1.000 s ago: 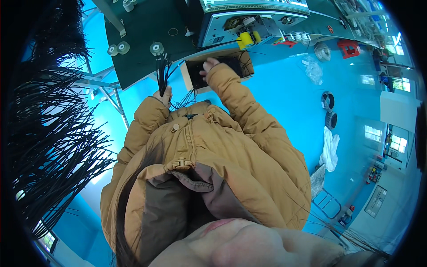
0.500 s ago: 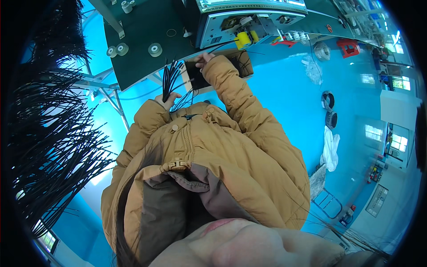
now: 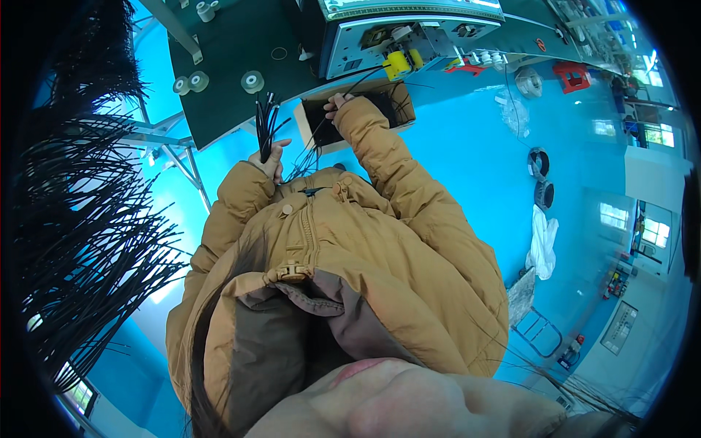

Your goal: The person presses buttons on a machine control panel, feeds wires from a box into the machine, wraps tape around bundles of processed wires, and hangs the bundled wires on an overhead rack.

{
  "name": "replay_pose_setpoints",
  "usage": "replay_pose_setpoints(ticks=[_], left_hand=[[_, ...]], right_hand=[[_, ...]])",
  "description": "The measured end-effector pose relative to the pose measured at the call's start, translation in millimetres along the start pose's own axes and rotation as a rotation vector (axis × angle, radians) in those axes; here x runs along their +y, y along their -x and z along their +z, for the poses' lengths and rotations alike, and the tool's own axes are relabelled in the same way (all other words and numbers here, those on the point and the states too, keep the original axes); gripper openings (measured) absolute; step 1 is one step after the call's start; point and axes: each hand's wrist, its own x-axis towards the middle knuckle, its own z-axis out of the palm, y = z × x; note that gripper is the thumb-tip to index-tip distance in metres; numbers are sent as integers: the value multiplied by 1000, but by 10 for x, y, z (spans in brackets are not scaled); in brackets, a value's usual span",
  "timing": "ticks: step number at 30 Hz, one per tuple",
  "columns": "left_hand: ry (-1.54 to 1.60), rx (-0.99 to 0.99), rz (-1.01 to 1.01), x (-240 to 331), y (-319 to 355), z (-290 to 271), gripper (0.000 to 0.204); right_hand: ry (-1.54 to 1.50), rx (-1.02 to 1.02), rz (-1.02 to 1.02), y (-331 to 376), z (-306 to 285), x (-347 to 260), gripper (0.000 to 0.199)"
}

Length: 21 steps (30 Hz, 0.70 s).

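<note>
My left hand (image 3: 273, 161) is closed round a bundle of thin black cables (image 3: 266, 128), which stand up out of the fist with their cut ends at the top. To its right, my right hand (image 3: 336, 106) pinches a single black cable (image 3: 371, 72) in front of the machine. That cable runs up to the yellow rollers (image 3: 399, 64) on the front of a grey metal machine (image 3: 350, 52). Its other end trails down toward my left hand. Below the rollers stands an open cardboard box (image 3: 406, 109) with black cables inside, partly hidden by my right sleeve.
The machine stands on a dark green table (image 3: 241, 44) with small white spools (image 3: 253, 82) near its edge. Masses of black cables (image 3: 87, 219) hang at my left. A red stool (image 3: 572, 77) and a wire coil (image 3: 529, 84) are on the blue floor at right.
My left hand has shifted slightly left with its bundle, which now stands more upright. My right hand has moved slightly down, staying near the box.
</note>
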Motion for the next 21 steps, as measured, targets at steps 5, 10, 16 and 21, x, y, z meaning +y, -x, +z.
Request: replay_pose_setpoints(ticks=[5, 10, 16, 21], left_hand=[[76, 6, -24, -18, -28, -7, 45], [34, -5, -5, 13, -151, 36, 47], [15, 60, 44, 17, -265, 39, 51], [74, 48, 67, 32, -304, 97, 53]], right_hand=[[191, 56, 73, 82, 60, -57, 21], [1428, -219, -495, 217, 90, 82, 16], [1501, -539, -735, 672, 349, 153, 18], [1535, -598, -681, 888, 440, -6, 27]])
